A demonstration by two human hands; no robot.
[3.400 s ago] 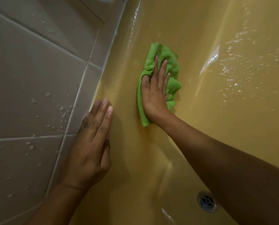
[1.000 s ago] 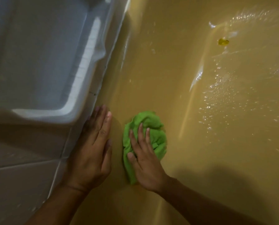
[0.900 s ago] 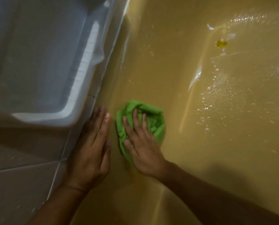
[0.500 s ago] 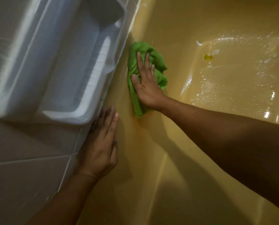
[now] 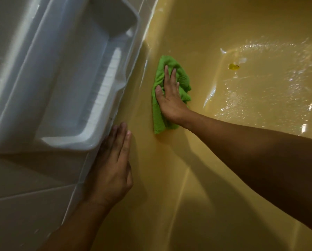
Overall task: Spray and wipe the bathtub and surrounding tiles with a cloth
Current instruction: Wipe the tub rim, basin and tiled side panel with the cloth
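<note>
A crumpled green cloth lies flat against the inner left wall of the yellow bathtub. My right hand presses on it with fingers spread and pointing up the tub. My left hand rests flat on the tub's rim next to the tiled wall, fingers together, holding nothing. The tub floor at the upper right is wet with droplets.
A white plastic soap shelf juts from the wall at the upper left, just above my left fingertips. A small yellow scrap lies on the wet tub floor. Grey tiles with pale grout cover the lower left.
My right hand has pushed the cloth up the tub wall from beside my left hand, then drawn it slightly back down. My left hand has stayed on the rim.
</note>
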